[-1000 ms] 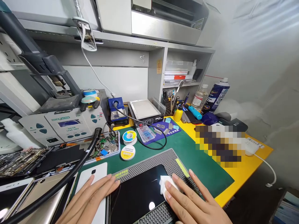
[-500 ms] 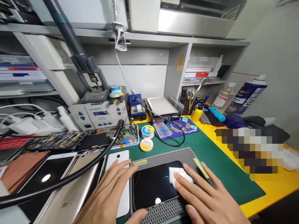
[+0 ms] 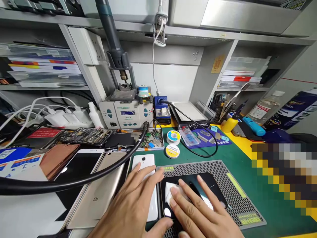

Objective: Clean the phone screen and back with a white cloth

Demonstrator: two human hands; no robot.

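A smartphone [image 3: 213, 186] with a glossy black screen lies face up on a grey honeycomb-patterned mat [image 3: 237, 201]. My right hand [image 3: 198, 210] lies over the screen, its fingers pressing a folded white wipe [image 3: 168, 192] onto the left part of the glass. Fingers spread, my left hand [image 3: 131, 201] rests at the phone's left end, its thumb near the lower left corner. It holds nothing, and whether it touches the phone I cannot tell. Partly under the left hand is a white phone [image 3: 143, 161].
A thick black hose [image 3: 99, 178] crosses above several phones, among them a gold one [image 3: 96, 198], at left. Behind stand a soldering station [image 3: 123, 114], a hot plate [image 3: 190, 115] and two round spools or tins [image 3: 172, 151]. Bottles [image 3: 264, 107] stand at right.
My right hand has slid the wipe from the right part of the screen to its left part. The view has turned left; my left hand stays by the phone's left end.
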